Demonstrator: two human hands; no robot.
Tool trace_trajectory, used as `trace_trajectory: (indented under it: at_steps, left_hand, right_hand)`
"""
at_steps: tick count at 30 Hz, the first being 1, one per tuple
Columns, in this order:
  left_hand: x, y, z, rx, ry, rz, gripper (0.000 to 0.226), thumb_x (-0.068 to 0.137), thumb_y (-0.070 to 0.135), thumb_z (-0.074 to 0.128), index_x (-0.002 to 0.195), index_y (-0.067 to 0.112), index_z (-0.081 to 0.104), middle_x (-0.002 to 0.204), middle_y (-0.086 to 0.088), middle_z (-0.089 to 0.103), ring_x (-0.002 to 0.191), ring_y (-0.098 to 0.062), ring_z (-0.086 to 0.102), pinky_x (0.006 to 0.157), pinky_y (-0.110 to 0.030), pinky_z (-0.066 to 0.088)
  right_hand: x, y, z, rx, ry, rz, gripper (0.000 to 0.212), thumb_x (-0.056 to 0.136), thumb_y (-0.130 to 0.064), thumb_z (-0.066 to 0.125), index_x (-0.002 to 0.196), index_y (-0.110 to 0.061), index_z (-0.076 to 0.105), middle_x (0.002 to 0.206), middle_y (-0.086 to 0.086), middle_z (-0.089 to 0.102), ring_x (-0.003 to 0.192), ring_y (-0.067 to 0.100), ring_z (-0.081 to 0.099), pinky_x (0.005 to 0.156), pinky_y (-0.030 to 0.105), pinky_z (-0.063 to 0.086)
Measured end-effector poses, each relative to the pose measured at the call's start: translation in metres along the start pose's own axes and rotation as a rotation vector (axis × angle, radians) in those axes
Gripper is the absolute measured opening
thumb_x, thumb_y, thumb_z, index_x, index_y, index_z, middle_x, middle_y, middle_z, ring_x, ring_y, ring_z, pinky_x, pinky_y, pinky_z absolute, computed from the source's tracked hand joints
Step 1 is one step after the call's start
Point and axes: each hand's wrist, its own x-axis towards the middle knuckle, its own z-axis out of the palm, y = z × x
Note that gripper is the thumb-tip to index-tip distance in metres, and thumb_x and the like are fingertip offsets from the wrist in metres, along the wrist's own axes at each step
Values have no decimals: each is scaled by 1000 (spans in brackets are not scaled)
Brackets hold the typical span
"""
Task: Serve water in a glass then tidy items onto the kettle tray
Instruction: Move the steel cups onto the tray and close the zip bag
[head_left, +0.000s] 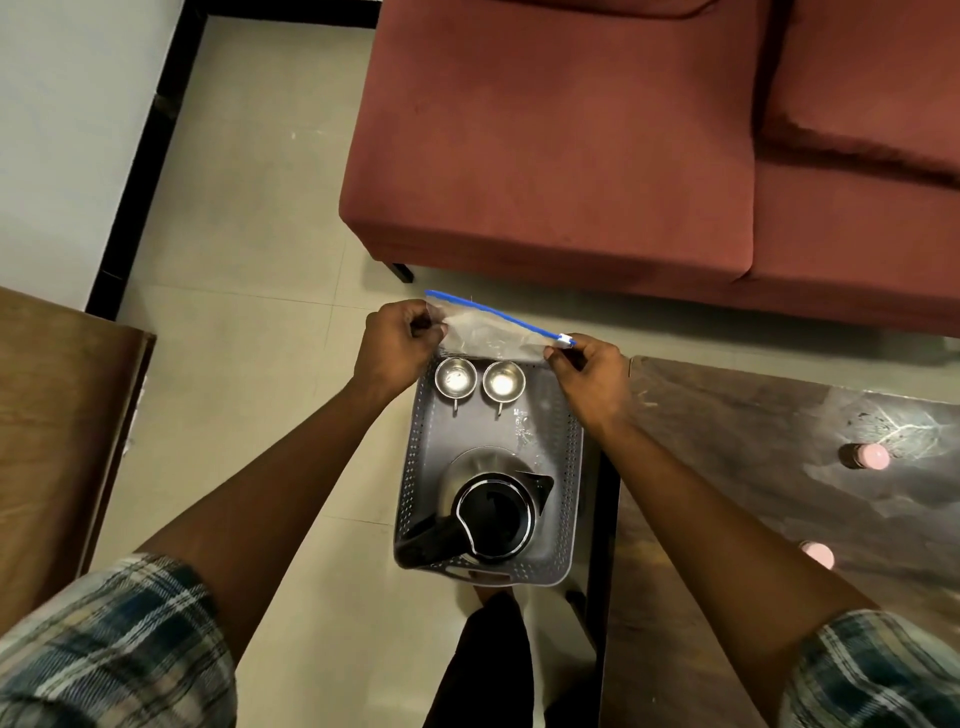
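Two hands stretch a clear, blue-sealed zip bag (488, 332): the left hand (397, 345) pinches one end and the right hand (589, 374) the other, above the far end of the grey tray (415, 467). Inside the tray, steel cups (455, 378) sit side by side beyond the kettle (493, 512), with the bench (779, 467) just beside it.
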Motion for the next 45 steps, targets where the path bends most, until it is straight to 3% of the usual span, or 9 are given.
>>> trace_trajectory:
  at_steps: [6, 10, 16, 20, 24, 29, 34, 37, 45]
  left_hand:
    - [6, -6, 3, 49, -84, -41, 13, 88, 5, 78, 100, 10, 75, 98, -1, 76, 79, -8, 72, 79, -8, 52]
    - [7, -11, 7, 104, -119, -14, 7, 88, 0, 74, 95, 4, 74, 101, -8, 79, 91, -24, 76, 91, -31, 57]
    - [11, -7, 14, 122, -111, 11, 16, 86, -4, 70, 83, 12, 72, 92, -8, 79, 90, -26, 75, 92, -37, 58]
    - [16, -3, 20, 109, -168, 41, 16, 86, -7, 69, 84, 10, 72, 93, -11, 79, 90, -27, 76, 93, -37, 59]
    - [17, -11, 21, 204, -136, 11, 12, 87, 0, 69, 81, 11, 70, 87, -5, 77, 73, -12, 67, 66, -2, 41]
    - [17, -30, 16, 327, -117, -35, 22, 86, 3, 67, 66, 10, 60, 65, -6, 64, 71, -32, 63, 58, -30, 38]
    - [17, -41, 16, 302, -113, -41, 13, 88, 3, 67, 93, 4, 80, 94, -12, 80, 88, -27, 72, 77, -28, 51]
    - [17, -41, 18, 249, -96, -12, 6, 88, 10, 76, 92, 6, 79, 91, -7, 79, 80, -19, 68, 75, -24, 45]
    - [22, -39, 25, 248, -71, -67, 9, 88, 11, 77, 94, 4, 80, 96, -12, 80, 87, -21, 70, 78, -23, 44]
  right_hand:
    - [6, 4, 11, -60, -23, 58, 16, 98, -21, 75, 111, -16, 82, 76, -9, 74, 74, 11, 74, 59, 12, 49]
    - [7, 6, 13, -56, -4, 72, 19, 98, -19, 74, 114, -12, 81, 78, -21, 69, 66, -15, 65, 61, 1, 43]
    - [4, 9, 7, -54, 57, 82, 11, 99, -18, 70, 96, -12, 79, 78, 13, 77, 63, 20, 66, 58, 21, 48]
    - [5, 12, 4, -28, 117, 100, 11, 98, -17, 68, 95, -18, 78, 75, 11, 76, 60, 15, 63, 58, 25, 48]
    - [4, 12, 8, -37, 72, 69, 12, 98, -13, 68, 100, -18, 79, 73, 3, 74, 59, 6, 61, 56, 18, 45]
    - [8, 9, 21, -84, -18, 34, 15, 99, -12, 68, 105, -15, 81, 72, -11, 69, 58, -6, 59, 60, 7, 39]
    - [17, 6, 27, -99, -6, 45, 14, 101, -16, 68, 105, -13, 81, 83, 4, 78, 75, 18, 70, 70, 25, 50]
    - [21, 7, 26, -99, 5, 55, 19, 100, -16, 71, 115, -10, 80, 99, 5, 81, 89, 16, 74, 83, 20, 50]
    - [24, 10, 20, -54, -56, 63, 22, 98, -14, 74, 119, -17, 77, 86, -15, 74, 82, -3, 70, 90, 26, 57]
